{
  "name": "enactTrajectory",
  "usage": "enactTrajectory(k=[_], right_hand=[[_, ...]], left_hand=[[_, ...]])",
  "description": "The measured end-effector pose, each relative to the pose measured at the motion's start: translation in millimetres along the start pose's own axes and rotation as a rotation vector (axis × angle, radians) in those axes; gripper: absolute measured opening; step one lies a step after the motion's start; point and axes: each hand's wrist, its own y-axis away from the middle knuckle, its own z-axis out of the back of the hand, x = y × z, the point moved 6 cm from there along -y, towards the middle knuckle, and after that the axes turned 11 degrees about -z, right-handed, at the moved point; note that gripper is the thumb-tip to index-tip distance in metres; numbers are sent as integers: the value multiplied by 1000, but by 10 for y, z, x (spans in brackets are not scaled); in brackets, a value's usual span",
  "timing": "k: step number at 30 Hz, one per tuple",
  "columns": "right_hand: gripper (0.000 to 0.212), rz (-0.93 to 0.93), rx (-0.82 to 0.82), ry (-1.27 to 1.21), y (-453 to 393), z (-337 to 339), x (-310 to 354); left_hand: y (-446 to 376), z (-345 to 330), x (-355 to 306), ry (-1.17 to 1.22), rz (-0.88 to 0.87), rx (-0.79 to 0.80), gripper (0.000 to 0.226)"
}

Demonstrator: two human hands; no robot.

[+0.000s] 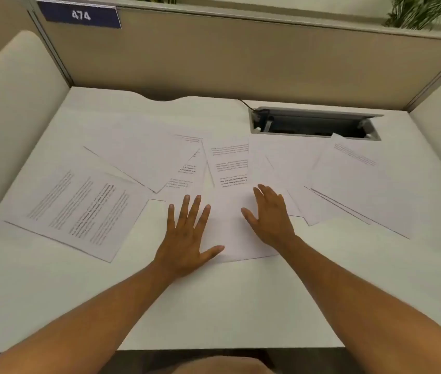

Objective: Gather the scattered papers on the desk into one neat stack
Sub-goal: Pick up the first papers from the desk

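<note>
Several white printed sheets lie scattered across the white desk (pixel 214 306). One printed sheet (pixel 79 209) lies at the left, a blank-looking sheet (pixel 138 155) behind it, a sheet (pixel 359 182) at the right. The centre sheet (pixel 230 211) reaches toward me between both hands. My left hand (pixel 187 238) lies flat with fingers spread at that sheet's left edge, thumb on it. My right hand (pixel 270 217) rests fingers apart on its right side, over overlapping sheets. Neither hand grips anything.
An open cable hatch (pixel 313 122) with a black cable sits in the desk at the back right, one sheet's corner over its edge. Beige partition walls (pixel 214 58) enclose the desk on three sides, with a blue sign "474" (pixel 80 15) up left.
</note>
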Motion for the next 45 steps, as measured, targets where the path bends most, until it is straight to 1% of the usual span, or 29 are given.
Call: enactTrajectory(k=[3,5,11,17,20,23,25,27,28,30,32,34,36,37,39,41,44,45], right_hand=[[74,12,61,2,-167,-4,-83],[76,15,87,-16,-263,19,-122],[86,22,174,-72,-337,-52,-199],[89,-12,130,-168,-349,-69,-206],[95,-52,117,-265,-390,18,-195],[98,-137,171,-437,-435,193,-198],[103,-240,244,-609,-413,342,-250],[108,-371,420,-831,-293,417,-344],[109,-408,517,-921,-203,439,-380],[110,-421,648,-976,-31,449,-440],[109,-423,715,-982,109,434,-452],[109,-453,707,-1055,176,433,-438],[105,-496,658,-1172,189,488,-400],[102,-509,637,-1235,185,537,-368],[93,-486,607,-1317,170,653,-288],[82,-445,573,-1353,155,847,-176],[78,-406,554,-1429,63,1150,-39],[73,-386,529,-1429,20,1255,1]], left_hand=[[55,-123,-54,23,-28,39,102],[93,-207,-85,34,-44,39,99],[140,-340,-130,9,-49,130,97],[133,-338,-134,10,-44,136,99],[137,-336,-129,10,-45,148,103],[142,-329,-130,24,-43,167,109],[140,-318,-137,40,-42,174,114],[138,-305,-137,48,-37,181,118],[140,-303,-136,47,-34,185,119],[137,-294,-142,50,-30,182,122],[119,-275,-174,58,-29,170,126],[91,-212,-239,58,-38,138,129],[65,-85,-341,57,-62,61,121],[56,-4,-413,59,-77,-2,111],[44,191,-548,79,-70,-174,83],[32,386,-592,135,18,-334,64],[-34,703,-546,303,175,-451,47],[-67,845,-517,361,233,-486,44]])
